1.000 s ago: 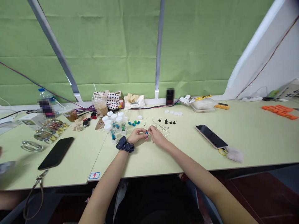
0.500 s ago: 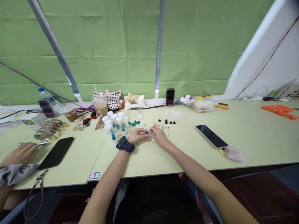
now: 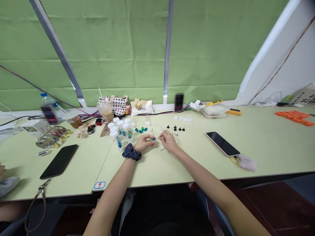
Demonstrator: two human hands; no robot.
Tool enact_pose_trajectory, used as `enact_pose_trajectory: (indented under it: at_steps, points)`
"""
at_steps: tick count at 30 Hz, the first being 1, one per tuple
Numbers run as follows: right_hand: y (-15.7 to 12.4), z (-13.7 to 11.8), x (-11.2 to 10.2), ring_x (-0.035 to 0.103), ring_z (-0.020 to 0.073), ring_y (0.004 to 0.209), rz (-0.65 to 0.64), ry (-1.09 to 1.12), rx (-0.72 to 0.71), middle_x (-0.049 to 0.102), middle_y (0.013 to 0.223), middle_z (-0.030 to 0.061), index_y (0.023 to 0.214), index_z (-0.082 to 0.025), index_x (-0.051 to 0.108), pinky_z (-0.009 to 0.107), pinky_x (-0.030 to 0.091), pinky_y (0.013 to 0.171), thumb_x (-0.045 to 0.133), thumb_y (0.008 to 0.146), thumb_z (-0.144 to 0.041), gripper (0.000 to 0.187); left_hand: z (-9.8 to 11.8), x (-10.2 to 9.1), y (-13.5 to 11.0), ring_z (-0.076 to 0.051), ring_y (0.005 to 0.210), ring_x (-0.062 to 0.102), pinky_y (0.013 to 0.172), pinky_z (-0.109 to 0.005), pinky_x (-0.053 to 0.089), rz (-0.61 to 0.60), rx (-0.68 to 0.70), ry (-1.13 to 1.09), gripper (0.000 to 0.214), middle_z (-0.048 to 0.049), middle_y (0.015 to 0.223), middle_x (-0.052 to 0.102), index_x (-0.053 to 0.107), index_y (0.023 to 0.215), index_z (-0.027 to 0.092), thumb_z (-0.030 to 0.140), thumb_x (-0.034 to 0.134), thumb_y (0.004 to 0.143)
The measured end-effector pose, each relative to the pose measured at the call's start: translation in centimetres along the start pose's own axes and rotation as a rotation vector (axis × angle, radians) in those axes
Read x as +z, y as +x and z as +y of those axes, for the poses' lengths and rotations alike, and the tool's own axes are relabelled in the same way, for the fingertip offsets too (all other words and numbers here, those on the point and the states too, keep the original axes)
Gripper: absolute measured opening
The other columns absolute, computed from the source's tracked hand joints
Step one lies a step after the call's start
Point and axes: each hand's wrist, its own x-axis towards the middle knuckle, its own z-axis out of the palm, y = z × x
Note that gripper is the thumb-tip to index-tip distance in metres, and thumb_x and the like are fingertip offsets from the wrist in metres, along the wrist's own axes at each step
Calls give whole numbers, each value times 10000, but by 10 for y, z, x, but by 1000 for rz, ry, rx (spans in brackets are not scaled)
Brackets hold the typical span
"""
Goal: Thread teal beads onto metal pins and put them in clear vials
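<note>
My left hand (image 3: 144,143) pinches a small blue bead-like piece (image 3: 154,139), and a thin dark rod (image 3: 153,132) stands up from it. Close by on its right, the fingertips of my right hand (image 3: 168,141) are pressed together on a thin pin-like piece (image 3: 157,138) pointing at the blue piece. Whether the two touch is too small to tell. Thin metal rods (image 3: 175,134) lie around and beyond my right hand. Behind my hands are loose blue and green pieces (image 3: 141,130) and several black disc-shaped parts (image 3: 175,127).
White-capped clear tubes (image 3: 119,131) stand left of my hands, and white caps (image 3: 182,118) lie behind. A phone (image 3: 222,144) is on the right, another phone (image 3: 59,161) on the left. Drink cups (image 3: 73,120) stand at the back left. Another person's sleeve (image 3: 9,186) shows at the left edge.
My right hand has shifted slightly right, and a small gap shows between my hands. The other person's hand has drawn back left, leaving a silver cylindrical object on the table.
</note>
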Motion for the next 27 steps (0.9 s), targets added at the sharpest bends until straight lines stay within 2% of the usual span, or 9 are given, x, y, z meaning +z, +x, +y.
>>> enact_pose_trajectory:
  at_steps: [6,9,13,16,18,21,23,27]
  points:
    - [0,-5,-5,517,145,698,-21,-11,41,573,746,24,726,-183,559,255,391,667,494,834,-211,129,-1,0,0,-158,673,646,700,-331,519,-12,0,1,382,-30,745,667,602,870,113,320,771,597]
    - [0,-4,-5,512,129,595,-45,56,112,572,619,-9,724,-189,561,240,388,604,505,824,-250,130,0,0,0,-155,671,645,692,-326,522,-2,-1,-5,387,-34,778,671,606,853,116,324,780,577]
    - [-1,-1,-3,443,102,402,-104,343,312,520,452,-62,788,-200,542,212,362,451,550,789,-372,172,1,0,0,-151,667,644,686,-319,525,14,-10,-5,413,-36,782,675,601,861,115,335,784,563]
    - [-1,1,-3,381,76,326,-164,665,452,529,449,-58,766,-195,522,190,293,350,606,735,-468,287,1,0,0,-146,663,641,680,-309,525,19,-6,-4,419,-44,807,676,594,862,113,350,778,570]
    - [1,2,-4,386,63,320,-188,854,515,549,471,-45,734,-181,528,188,301,338,651,698,-482,327,0,0,0,-145,659,641,667,-304,524,17,-1,-4,412,-52,836,674,590,855,112,354,775,577]
    - [3,2,-7,502,77,392,-198,1057,566,610,555,-5,728,-152,564,205,418,403,716,665,-421,315,-1,-1,1,-144,660,644,658,-306,524,24,3,-20,399,-63,902,666,584,846,115,343,775,581]
    - [4,1,-8,612,118,524,-221,1142,558,667,668,45,773,-135,596,238,508,518,740,662,-360,290,-1,-2,1,-145,667,648,669,-311,523,38,6,-38,395,-66,936,660,582,844,120,339,777,580]
    - [5,1,-11,682,184,750,-265,1209,506,705,848,110,879,-123,617,311,552,728,743,682,-301,294,-1,-3,1,-146,658,647,692,-312,514,52,5,-60,400,-43,838,671,580,867,121,335,775,591]
